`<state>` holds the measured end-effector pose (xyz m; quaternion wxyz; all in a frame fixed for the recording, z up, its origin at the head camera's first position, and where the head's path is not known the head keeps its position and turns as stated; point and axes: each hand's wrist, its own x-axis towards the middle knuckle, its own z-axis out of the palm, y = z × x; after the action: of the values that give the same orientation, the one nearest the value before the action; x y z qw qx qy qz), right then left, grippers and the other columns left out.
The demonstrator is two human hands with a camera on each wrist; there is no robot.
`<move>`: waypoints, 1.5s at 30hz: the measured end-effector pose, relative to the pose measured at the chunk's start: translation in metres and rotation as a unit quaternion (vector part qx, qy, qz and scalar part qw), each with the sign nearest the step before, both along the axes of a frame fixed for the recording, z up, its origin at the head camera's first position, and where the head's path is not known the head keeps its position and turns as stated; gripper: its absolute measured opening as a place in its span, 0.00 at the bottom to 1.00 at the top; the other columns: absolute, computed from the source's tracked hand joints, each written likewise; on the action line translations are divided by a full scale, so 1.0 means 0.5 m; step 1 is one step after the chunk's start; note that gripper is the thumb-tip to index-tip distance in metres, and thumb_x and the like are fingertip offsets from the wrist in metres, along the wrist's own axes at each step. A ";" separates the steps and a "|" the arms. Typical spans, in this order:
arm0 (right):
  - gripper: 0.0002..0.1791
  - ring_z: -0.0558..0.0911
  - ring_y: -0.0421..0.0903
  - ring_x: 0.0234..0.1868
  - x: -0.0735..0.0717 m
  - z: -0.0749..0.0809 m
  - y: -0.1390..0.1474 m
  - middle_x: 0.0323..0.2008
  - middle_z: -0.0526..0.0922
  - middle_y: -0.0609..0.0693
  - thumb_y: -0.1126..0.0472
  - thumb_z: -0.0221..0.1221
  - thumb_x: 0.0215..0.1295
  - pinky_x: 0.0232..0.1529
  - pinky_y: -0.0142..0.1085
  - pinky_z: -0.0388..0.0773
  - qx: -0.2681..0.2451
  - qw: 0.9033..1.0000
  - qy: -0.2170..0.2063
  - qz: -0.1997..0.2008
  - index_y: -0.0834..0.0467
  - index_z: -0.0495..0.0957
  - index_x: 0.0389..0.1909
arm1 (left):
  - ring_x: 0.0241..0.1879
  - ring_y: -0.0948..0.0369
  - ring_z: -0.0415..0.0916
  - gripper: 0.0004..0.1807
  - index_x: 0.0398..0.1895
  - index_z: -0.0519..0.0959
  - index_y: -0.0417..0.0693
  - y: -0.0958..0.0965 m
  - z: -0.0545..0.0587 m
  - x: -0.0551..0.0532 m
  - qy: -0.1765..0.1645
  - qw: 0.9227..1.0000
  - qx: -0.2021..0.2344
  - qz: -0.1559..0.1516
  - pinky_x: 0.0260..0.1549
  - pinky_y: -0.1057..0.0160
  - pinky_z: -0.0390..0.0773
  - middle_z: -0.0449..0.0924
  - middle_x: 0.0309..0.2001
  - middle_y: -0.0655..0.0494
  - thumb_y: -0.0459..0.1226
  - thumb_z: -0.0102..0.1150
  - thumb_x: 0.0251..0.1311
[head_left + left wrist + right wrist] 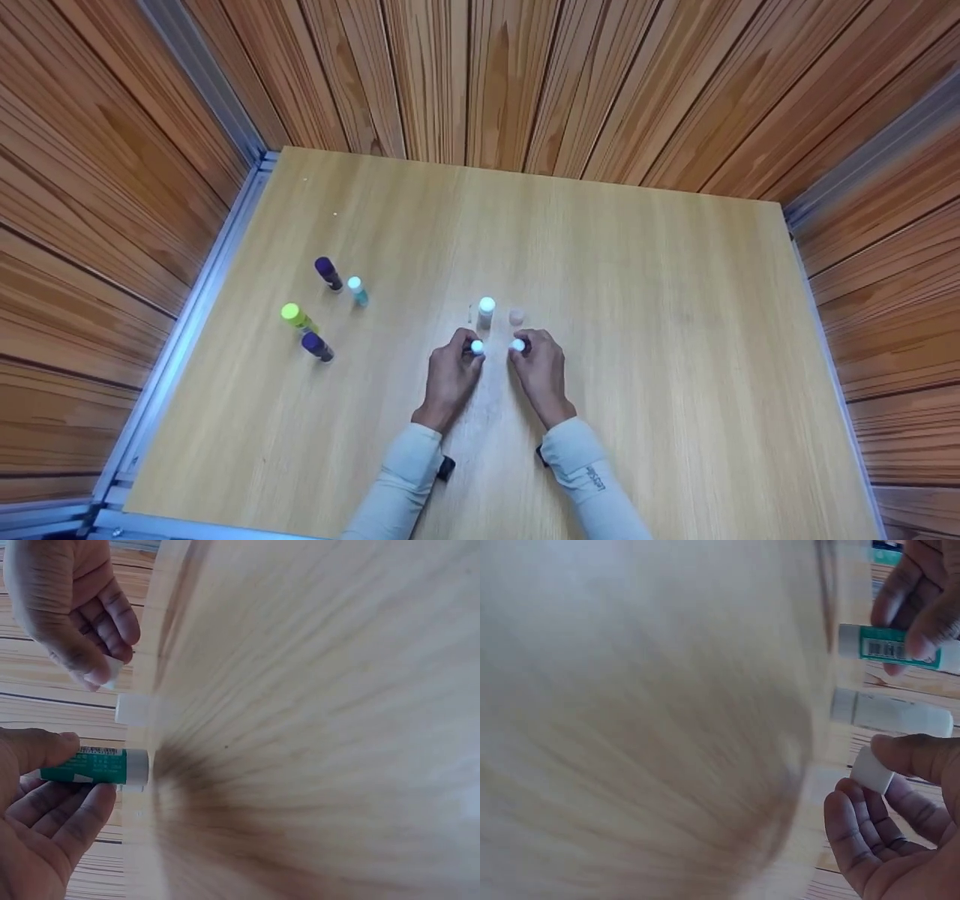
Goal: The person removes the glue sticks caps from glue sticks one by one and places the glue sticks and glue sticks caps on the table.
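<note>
My left hand (452, 373) grips a green glue stick (86, 766) with a barcode label, its white base pointing down close over the table. Between thumb and fingers, my right hand (541, 373) pinches a small white cap (872, 770). A white glue stick (486, 313) stands upright just beyond the two hands; the right wrist view shows its white tube (904, 712) between them. Beside it on the table sits a pale translucent cap (516, 317), close to the right hand's fingertips.
On the left of the wooden table (637, 337) stand two dark purple tubes (328, 273), a tube with a yellow-green cap (292, 315) and a small light-blue tube with a white top (358, 291). Wood-panelled walls (510, 82) and a metal frame (187, 330) border the table.
</note>
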<state>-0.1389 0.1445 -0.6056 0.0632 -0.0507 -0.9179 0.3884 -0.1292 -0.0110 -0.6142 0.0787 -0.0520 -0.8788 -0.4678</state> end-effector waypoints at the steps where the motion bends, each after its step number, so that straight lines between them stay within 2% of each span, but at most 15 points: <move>1: 0.11 0.81 0.47 0.36 0.000 -0.003 0.000 0.34 0.81 0.53 0.69 0.66 0.55 0.39 0.39 0.79 0.007 1.000 0.000 0.002 0.63 0.83 0.40 | 0.45 0.55 0.82 0.13 0.38 0.74 0.47 0.001 -0.001 0.000 -0.001 1.000 0.004 0.001 0.44 0.58 0.80 0.85 0.40 0.49 0.26 0.65 0.53; 13: 0.09 0.81 0.49 0.37 -0.007 -0.019 0.000 0.33 0.82 0.54 0.70 0.66 0.55 0.41 0.40 0.79 0.052 0.998 0.003 0.020 0.64 0.84 0.39 | 0.43 0.54 0.83 0.14 0.37 0.74 0.46 0.002 -0.010 -0.008 0.011 1.000 0.023 -0.003 0.43 0.59 0.81 0.85 0.39 0.48 0.25 0.66 0.51; 21: 0.10 0.83 0.51 0.39 -0.010 -0.024 0.002 0.33 0.83 0.54 0.72 0.66 0.52 0.42 0.41 0.79 0.062 0.997 0.014 0.033 0.63 0.84 0.37 | 0.44 0.55 0.83 0.12 0.37 0.76 0.46 0.005 -0.008 -0.010 -0.003 1.000 0.019 -0.004 0.44 0.59 0.81 0.85 0.41 0.47 0.26 0.66 0.53; 27: 0.09 0.82 0.50 0.35 -0.015 -0.022 0.002 0.31 0.81 0.52 0.72 0.67 0.50 0.39 0.41 0.79 0.083 0.996 -0.005 0.044 0.62 0.85 0.34 | 0.44 0.55 0.83 0.12 0.38 0.77 0.46 0.007 -0.013 -0.011 0.003 1.000 0.005 -0.002 0.44 0.60 0.81 0.85 0.41 0.48 0.27 0.67 0.53; 34: 0.06 0.78 0.47 0.29 -0.022 -0.016 -0.002 0.26 0.78 0.51 0.72 0.68 0.49 0.33 0.40 0.77 0.117 0.992 -0.013 0.047 0.61 0.84 0.29 | 0.44 0.55 0.83 0.12 0.38 0.77 0.45 0.005 -0.021 -0.010 0.016 1.000 0.022 -0.008 0.42 0.62 0.81 0.85 0.41 0.47 0.26 0.67 0.53; 45: 0.04 0.77 0.49 0.28 -0.023 -0.006 -0.014 0.24 0.77 0.52 0.74 0.66 0.49 0.31 0.41 0.76 0.108 0.993 -0.009 0.036 0.63 0.83 0.26 | 0.44 0.55 0.83 0.12 0.38 0.76 0.45 0.009 -0.021 -0.007 0.029 1.000 0.004 0.007 0.42 0.61 0.81 0.85 0.40 0.48 0.28 0.68 0.53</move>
<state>-0.1504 0.1377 -0.6085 0.0457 -0.0140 -0.9562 0.2889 -0.1325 -0.0063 -0.6247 0.1074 -0.0585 -0.8745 -0.4693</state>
